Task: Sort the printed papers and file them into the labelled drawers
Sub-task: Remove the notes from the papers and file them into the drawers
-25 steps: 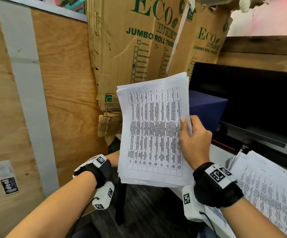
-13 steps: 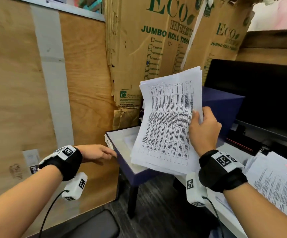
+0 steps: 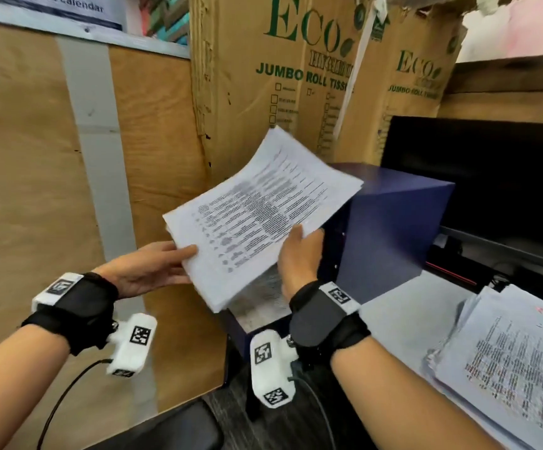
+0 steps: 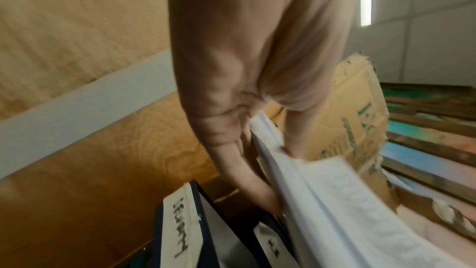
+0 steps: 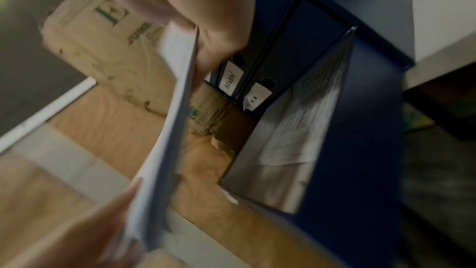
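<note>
A stack of printed papers (image 3: pixel 260 206) with table text lies tilted, almost flat, above the open top drawer (image 3: pixel 260 306) of a dark blue drawer unit (image 3: pixel 393 228). My left hand (image 3: pixel 179 264) pinches the stack's left edge, thumb on top and fingers beneath. On the near right edge my right hand (image 3: pixel 299 251) grips it the same way. The left wrist view shows the stack (image 4: pixel 335 201) and a drawer front with a handwritten label (image 4: pixel 180 231). In the right wrist view the open drawer (image 5: pixel 296 140) holds printed sheets, beside shut drawers labelled ADMIN (image 5: pixel 230 80) and H.R (image 5: pixel 255 99).
Another pile of printed papers (image 3: pixel 507 368) lies on the white desk (image 3: pixel 403 319) at the right. Behind the unit stand a black monitor (image 3: pixel 474 177) and tall cardboard boxes (image 3: pixel 279 76). A plywood wall (image 3: pixel 36 190) closes the left. A dark seat (image 3: pixel 166 430) is below.
My left hand left the drawer front and took the stack's left edge. The stack tipped from upright to nearly flat and now lies over the open drawer.
</note>
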`<action>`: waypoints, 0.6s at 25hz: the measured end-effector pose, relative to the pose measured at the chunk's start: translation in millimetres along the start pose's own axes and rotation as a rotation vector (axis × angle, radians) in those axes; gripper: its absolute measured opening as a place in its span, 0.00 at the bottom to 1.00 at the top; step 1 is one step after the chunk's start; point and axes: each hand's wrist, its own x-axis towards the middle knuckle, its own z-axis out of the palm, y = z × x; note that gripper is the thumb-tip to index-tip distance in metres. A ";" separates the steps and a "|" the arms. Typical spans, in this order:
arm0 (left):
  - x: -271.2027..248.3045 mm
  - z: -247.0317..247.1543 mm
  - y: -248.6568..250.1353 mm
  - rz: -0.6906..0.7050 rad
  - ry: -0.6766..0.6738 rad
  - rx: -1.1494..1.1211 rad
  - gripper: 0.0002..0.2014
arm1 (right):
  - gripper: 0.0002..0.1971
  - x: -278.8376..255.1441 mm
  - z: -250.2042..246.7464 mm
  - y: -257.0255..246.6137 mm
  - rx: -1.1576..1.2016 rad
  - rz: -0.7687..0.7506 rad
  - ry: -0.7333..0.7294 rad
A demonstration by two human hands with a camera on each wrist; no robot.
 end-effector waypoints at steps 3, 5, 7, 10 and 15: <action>-11.3 -21.3 3.9 -0.031 0.276 0.007 0.13 | 0.14 -15.8 3.3 30.5 0.030 0.323 -0.410; -20.2 -32.4 3.8 -0.106 0.324 0.130 0.07 | 0.18 -32.7 -1.9 42.2 0.006 0.497 -0.548; -25.9 -35.7 3.8 -0.149 0.348 0.229 0.05 | 0.20 -47.7 -8.9 45.8 0.027 0.655 -0.607; -28.8 -36.4 12.8 -0.168 0.350 0.247 0.05 | 0.13 -46.4 -17.9 40.6 0.090 0.834 -0.609; -12.3 -18.4 25.3 -0.194 0.304 0.178 0.10 | 0.16 -32.7 -38.0 33.2 0.250 0.898 -0.468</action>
